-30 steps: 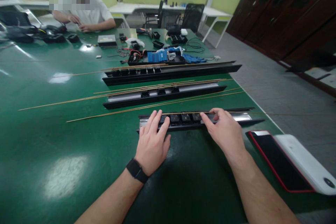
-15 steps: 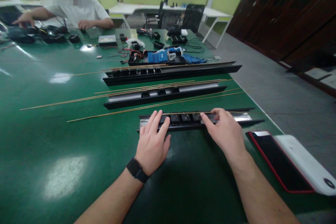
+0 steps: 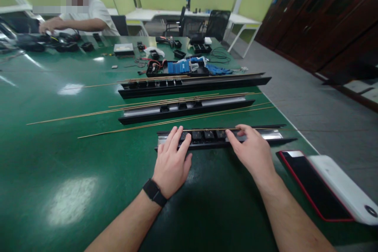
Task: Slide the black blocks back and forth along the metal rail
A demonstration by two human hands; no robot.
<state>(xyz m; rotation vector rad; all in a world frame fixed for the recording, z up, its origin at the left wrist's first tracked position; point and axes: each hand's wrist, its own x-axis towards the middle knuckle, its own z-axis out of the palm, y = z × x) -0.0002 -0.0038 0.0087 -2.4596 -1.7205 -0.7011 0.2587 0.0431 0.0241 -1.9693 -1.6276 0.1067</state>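
Observation:
A black channel with a bright metal inner face (image 3: pixel 273 134) lies nearest on the green table, with several black blocks (image 3: pixel 209 134) in a row inside it. Across its left end rests my left hand (image 3: pixel 173 161), fingers stretched out and touching the channel and the blocks. My right hand (image 3: pixel 252 145) is over the channel's right half, thumb and fingers bent in around a thin brass-coloured rod (image 3: pixel 203 129). That rod runs along the channel's far edge and sticks out past the table on the right. The fingertips' exact contact is partly hidden.
Beyond lie a second channel (image 3: pixel 186 110) and a third channel (image 3: pixel 195 86), with loose thin rods (image 3: pixel 141 126) around them. Farther back is a black tray (image 3: pixel 177 69) with blue items. Two phone-like devices (image 3: pixel 315 185) sit at right. A co-worker (image 3: pixel 88 17) handles things at back left.
The view has tilted slightly, so things sit a little lower. Both my hands keep nearly the same place on the channel. The co-worker's hands have come together.

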